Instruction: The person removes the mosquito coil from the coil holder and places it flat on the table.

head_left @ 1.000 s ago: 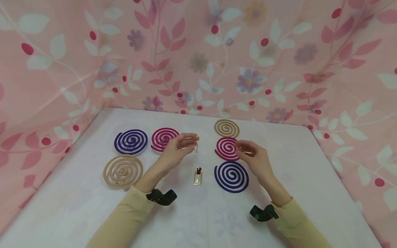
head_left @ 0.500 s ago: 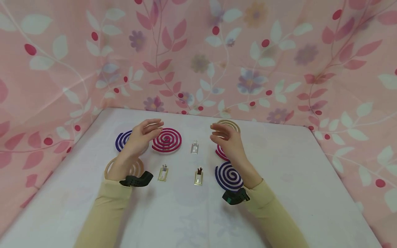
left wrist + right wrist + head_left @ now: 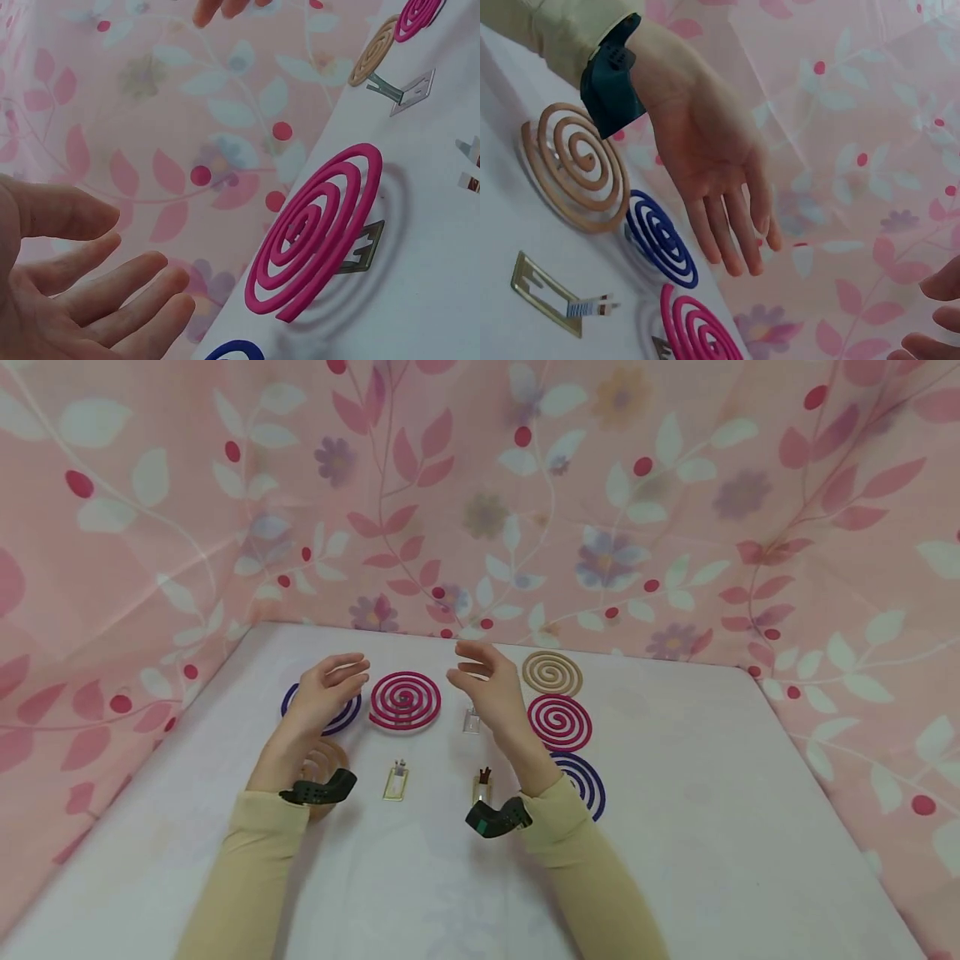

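My left hand hovers with relaxed fingers over a blue mosquito coil, holding nothing; a tan mosquito coil is partly hidden below that arm. Just right of it, a pink mosquito coil sits raised on a small metal stand. Loosely bent and holding nothing, my right hand is in the air over the middle of the table, near a silvery stand. Two bare stands are nearer: one gold-edged, another with dark red prongs, partly covered by the right wrist camera.
To the right, a tan coil, a pink coil and a blue coil form a column from back to front. The white tabletop ends at a pink floral cloth backdrop behind and at the sides.
My right hand has moved left, off the right column of coils to mid-table. My left hand has moved left, from the pink coil to above the blue one. The coils have stayed put.
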Motion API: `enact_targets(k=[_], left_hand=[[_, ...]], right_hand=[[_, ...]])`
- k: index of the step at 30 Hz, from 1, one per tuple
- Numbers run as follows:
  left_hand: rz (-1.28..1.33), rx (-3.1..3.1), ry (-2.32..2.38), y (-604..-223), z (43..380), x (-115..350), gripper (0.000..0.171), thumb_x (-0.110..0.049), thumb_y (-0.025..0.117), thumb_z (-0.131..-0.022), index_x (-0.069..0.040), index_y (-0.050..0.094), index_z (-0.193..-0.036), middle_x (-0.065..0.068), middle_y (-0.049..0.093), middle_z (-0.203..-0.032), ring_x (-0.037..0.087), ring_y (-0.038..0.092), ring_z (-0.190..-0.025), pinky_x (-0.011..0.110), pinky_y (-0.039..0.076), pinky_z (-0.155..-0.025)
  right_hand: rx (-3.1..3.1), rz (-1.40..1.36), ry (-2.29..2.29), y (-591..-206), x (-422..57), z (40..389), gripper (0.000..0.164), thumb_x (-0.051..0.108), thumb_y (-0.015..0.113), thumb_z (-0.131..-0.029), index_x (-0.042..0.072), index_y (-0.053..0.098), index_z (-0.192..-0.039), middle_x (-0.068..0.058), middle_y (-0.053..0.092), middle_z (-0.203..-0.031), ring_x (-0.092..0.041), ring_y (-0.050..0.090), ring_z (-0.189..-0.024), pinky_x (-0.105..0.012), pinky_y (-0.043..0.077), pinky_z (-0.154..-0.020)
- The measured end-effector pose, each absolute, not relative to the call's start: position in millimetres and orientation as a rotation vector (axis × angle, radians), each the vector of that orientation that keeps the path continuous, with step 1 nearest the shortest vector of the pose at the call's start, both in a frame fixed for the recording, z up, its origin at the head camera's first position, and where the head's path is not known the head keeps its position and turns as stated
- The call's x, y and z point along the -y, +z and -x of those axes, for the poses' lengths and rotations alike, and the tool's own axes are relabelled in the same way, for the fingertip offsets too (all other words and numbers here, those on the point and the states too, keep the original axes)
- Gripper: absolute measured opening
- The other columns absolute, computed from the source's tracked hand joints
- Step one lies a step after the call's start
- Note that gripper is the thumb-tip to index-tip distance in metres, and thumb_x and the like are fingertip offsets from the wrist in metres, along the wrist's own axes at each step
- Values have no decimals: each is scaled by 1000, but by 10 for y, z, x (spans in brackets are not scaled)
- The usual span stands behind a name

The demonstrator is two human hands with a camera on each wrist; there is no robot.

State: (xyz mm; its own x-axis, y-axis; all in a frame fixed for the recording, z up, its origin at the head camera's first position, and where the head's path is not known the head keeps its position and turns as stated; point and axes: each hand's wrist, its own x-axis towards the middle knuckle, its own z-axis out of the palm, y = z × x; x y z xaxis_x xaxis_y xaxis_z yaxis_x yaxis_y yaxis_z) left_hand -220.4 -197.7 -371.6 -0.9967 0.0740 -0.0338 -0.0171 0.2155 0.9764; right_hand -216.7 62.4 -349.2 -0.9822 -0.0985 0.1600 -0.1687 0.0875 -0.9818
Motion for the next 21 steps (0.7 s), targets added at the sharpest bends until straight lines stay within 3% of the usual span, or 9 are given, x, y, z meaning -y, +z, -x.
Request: enact_targets(k=[15, 17, 21], left_hand=[[10, -2333, 1913, -3951, 2312, 2038, 51, -13, 49, -104, 2, 34, -151, 24, 41, -154, 29, 48, -138, 34, 40, -112], [26, -2339, 1902, -3975, 2318, 2033, 52, -13, 51, -104, 2, 35, -151, 24, 42, -153, 29, 47, -139, 33, 41, -112], [27, -2381, 1863, -4004, 2323, 2014, 51, -12, 53, -103, 3, 38, -149, 25, 43, -152, 32, 43, -141, 19, 46, -104]], right_hand=[[2370, 15, 2087, -3851, -318, 2227, 43, 2, 67, -90, 10, 62, -132, -8, 60, -135, -27, 60, -120, -37, 56, -95], [2407, 31, 2064, -3895, -293, 2224, 42, 2, 65, -91, 9, 62, -132, -9, 60, -135, -26, 60, -119, -37, 56, -94], [2447, 64, 2026, -3961, -247, 2221, 42, 2, 62, -90, 7, 62, -132, -11, 60, -136, -25, 61, -118, -36, 57, -92]])
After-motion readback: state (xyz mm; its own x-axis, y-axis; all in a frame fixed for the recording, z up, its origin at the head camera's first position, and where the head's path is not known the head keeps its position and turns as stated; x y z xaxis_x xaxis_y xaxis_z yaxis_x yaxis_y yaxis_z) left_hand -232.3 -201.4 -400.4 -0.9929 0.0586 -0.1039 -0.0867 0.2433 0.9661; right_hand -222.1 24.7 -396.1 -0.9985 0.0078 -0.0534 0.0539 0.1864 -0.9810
